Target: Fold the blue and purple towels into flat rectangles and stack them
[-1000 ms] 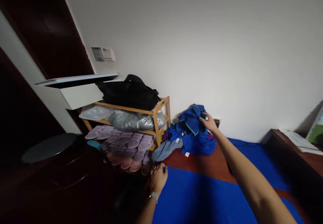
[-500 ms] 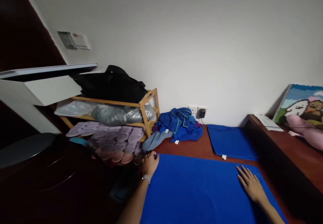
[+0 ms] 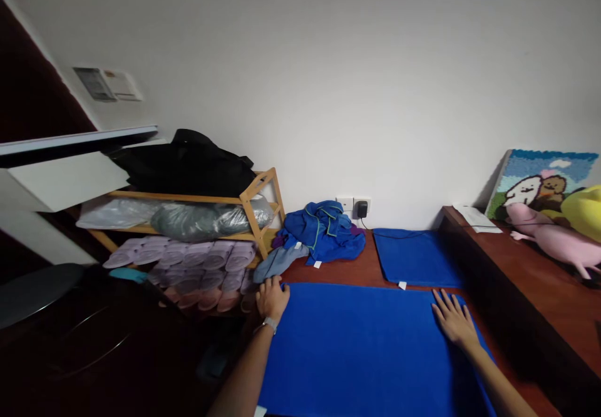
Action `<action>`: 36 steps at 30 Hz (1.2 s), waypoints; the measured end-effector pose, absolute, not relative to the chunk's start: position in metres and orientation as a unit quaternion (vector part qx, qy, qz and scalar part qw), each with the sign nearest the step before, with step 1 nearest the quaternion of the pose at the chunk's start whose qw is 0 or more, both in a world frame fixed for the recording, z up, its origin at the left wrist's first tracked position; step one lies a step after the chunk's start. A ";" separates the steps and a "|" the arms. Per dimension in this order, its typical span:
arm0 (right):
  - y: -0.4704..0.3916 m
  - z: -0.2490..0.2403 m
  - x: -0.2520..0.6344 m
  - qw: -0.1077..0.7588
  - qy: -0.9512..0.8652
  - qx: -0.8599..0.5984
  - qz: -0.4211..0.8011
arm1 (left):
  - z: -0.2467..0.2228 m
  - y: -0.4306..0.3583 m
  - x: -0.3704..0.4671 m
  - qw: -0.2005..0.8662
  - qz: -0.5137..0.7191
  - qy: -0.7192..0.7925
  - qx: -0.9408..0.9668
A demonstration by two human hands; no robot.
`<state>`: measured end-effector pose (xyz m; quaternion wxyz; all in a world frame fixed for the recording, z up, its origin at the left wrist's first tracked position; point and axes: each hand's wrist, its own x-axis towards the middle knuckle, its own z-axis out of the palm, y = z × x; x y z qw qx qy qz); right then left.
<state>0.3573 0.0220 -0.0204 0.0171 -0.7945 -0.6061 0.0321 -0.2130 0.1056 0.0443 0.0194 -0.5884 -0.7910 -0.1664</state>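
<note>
A large blue towel (image 3: 366,348) lies spread flat on the reddish-brown wooden surface, its far edge nearly straight. My left hand (image 3: 273,299), with a band on the wrist, rests at the towel's far left corner, fingers forward and thumb apart. Near the far right corner, my right hand (image 3: 454,323) lies flat on the cloth with its fingers spread. Beyond it sits a smaller folded blue towel (image 3: 417,257) with a white tag. A crumpled heap of blue cloths (image 3: 323,232) is behind the left corner, with a grey-blue cloth (image 3: 280,262) beside it.
On the left, a wooden rack (image 3: 258,216) carries a black bag (image 3: 188,166) and plastic-wrapped items, with several slippers (image 3: 218,255) below. A charger (image 3: 360,209) is plugged into the wall. A raised ledge (image 3: 530,260) at right holds a pink plush toy (image 3: 558,241) and a picture.
The view has shifted right, bringing a yellow plush into sight. My left fingers have straightened forward at the towel's corner. My right hand has slid slightly toward the towel's far edge.
</note>
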 end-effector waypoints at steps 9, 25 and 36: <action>0.035 0.022 0.153 0.154 -0.784 -0.592 0.102 | 0.027 0.073 -0.189 -0.009 -0.149 -0.616 -0.773; 0.016 -0.038 0.358 0.011 -0.599 -0.799 0.044 | -0.002 0.081 -0.211 -0.004 -0.102 -0.630 -0.770; 0.018 -0.048 0.386 0.015 -0.571 -0.820 0.039 | -0.011 0.090 -0.223 -0.003 -0.080 -0.642 -0.762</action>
